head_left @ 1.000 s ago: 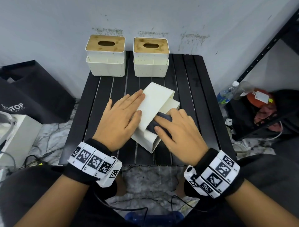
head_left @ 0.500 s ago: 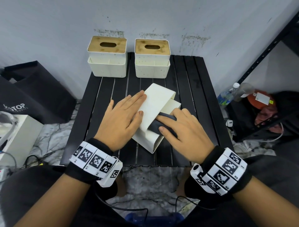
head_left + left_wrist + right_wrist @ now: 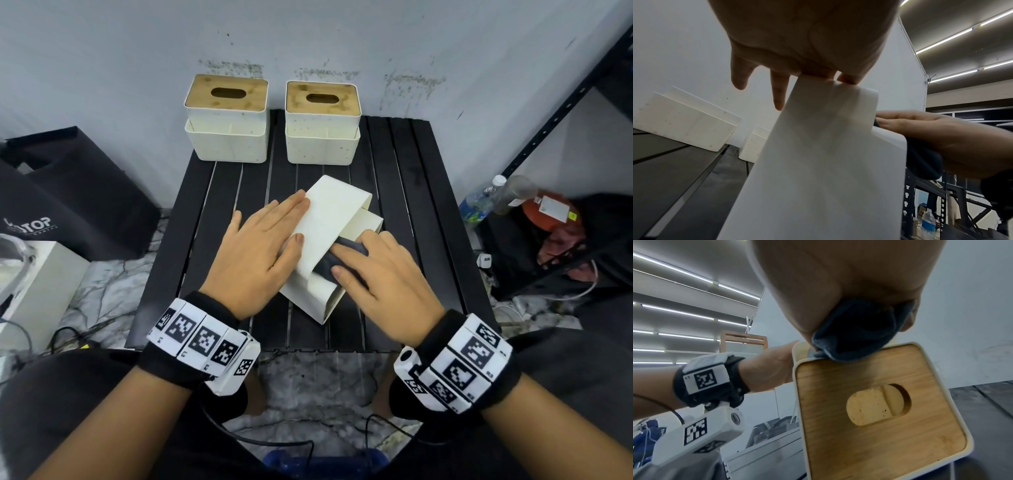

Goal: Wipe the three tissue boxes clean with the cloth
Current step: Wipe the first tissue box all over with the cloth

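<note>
Likely storeroom (metal shelving [image 3: 561,113], strip lights [image 3: 953,37])

Most of the dark cloth [image 3: 342,255] is buried under the right hand [image 3: 383,281], only a bit of it showing, and the tipped tissue box [image 3: 329,219] has its near left side covered by the left hand [image 3: 260,253]. In the right wrist view the fingertips are lost behind the palm and cloth, and the box's wooden lid [image 3: 879,415] is cut off at the bottom edge. Bottle [image 3: 479,202] label by the shelf is too small to read, and the bag [image 3: 61,205] print is partly cut off at left.
</note>
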